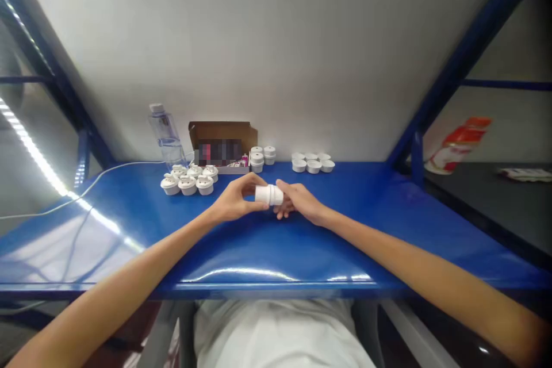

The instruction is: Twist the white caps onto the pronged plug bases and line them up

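The white round plastic piece with a raised band [263,195] lies sideways between the hands, over the glossy blue surface [259,247]. The left hand's [233,200] grip pinches its left end between thumb and fingers; the right hand's [306,204] grip pinches the other end (some fingers are partly hidden), perhaps so the band sits bare between them. White plastic pots with knobby tops [187,185] at left and shallow white plastic cups [314,167] at right stand grouped by kind, seemingly for easy reach.
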The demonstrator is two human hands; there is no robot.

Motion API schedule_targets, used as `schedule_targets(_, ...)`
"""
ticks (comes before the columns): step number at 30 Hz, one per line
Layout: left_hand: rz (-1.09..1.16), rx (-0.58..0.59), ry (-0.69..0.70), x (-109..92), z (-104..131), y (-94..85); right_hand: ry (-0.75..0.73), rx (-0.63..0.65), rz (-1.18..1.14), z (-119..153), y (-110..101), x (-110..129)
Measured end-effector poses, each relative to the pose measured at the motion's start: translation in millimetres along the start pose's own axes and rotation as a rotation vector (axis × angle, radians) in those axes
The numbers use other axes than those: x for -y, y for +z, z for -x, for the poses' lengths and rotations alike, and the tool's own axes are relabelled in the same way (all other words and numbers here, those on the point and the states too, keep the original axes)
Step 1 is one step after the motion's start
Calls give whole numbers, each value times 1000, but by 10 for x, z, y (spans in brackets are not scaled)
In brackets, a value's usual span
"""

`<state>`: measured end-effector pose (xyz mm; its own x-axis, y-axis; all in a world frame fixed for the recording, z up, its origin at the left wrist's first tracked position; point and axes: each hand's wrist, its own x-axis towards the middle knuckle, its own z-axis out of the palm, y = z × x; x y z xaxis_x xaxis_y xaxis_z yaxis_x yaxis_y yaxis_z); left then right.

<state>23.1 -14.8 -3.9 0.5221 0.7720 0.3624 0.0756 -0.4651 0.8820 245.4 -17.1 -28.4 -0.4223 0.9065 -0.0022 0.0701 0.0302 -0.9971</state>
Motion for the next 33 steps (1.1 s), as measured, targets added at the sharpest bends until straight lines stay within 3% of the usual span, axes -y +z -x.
schedule_targets(5,30,-47,-127,4,-9,30,-209,-57,-83,22,2,21)
schedule_targets(10,-8,-64,-66,12,-20,19,-96,-6,-39,40,-26,41)
schedule_targets(14,-30,-95,-56,-26,-23,13,-191,-52,-63,46,-41,72)
schedule_targets(27,16,-81,-70,-57,-24,5,-206,-117,-59,30,-81,97)
schedule_targets(33,-34,-79,-33,-38,-10,18,-178,-86,-68,21,-108,109)
